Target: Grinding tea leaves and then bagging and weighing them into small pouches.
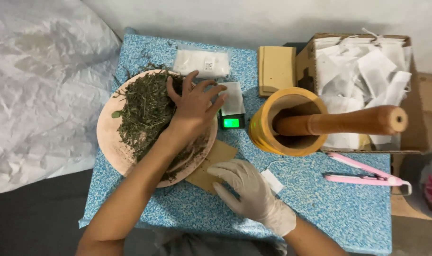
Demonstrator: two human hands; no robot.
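Dried herbs (147, 111) heap on the round tray (109, 142), left on our table; our bare left hand (194, 106) spreads open over them, gathering. Our gloved right hand (247, 187) lies flat, pinning the brown envelope (216, 159) nearby.

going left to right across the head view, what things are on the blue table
round plate of dried herbs → small scale → wooden mortar with pestle → cardboard box of white sachets
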